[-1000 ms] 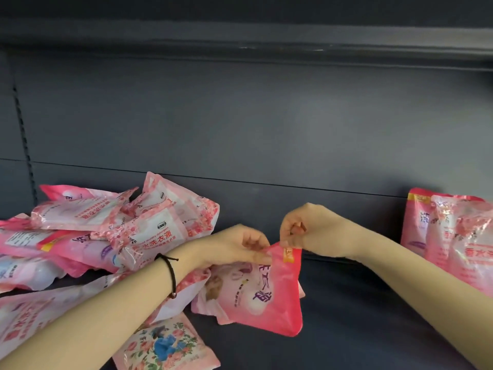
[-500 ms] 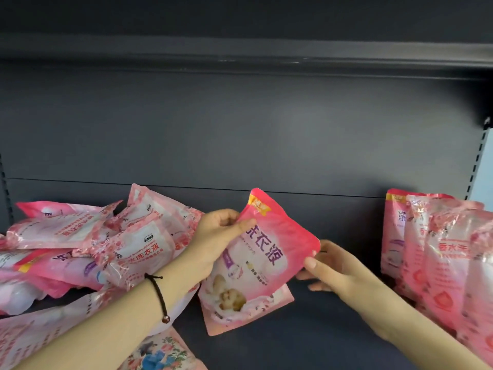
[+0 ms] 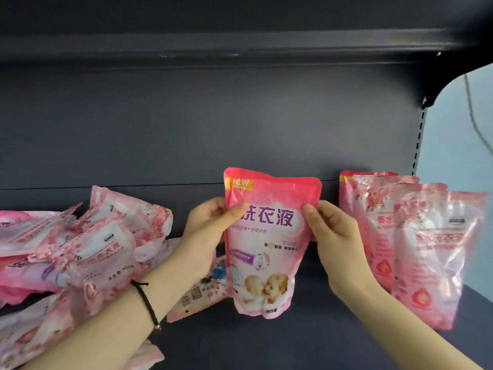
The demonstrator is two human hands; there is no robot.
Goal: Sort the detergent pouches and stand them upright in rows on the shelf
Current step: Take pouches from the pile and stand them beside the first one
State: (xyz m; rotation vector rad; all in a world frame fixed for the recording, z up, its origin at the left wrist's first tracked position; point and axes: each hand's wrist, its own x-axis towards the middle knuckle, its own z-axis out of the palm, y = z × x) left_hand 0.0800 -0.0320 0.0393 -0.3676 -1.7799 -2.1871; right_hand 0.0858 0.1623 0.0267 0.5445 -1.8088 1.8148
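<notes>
On my feed, the left hand [image 3: 210, 231] and right hand [image 3: 336, 236] pinch the side edges of one pink pouch [image 3: 266, 249], upright at centre over the shelf [image 3: 266, 343], long axis vertical, print facing me. At 3 o'clock four pouches [image 3: 426, 249] stand in a row. At 9 o'clock an uncountable heap [image 3: 93, 249] lies flat, with one floral pouch [image 3: 202, 287] partly hidden behind the held one.

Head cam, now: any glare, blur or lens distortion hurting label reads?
Head view: held pouch sharp, large print readable; glare on the standing pouches at right washes out their print; left pile soft and crinkled; upper shelf edge looks bowed, wide-angle distortion.
</notes>
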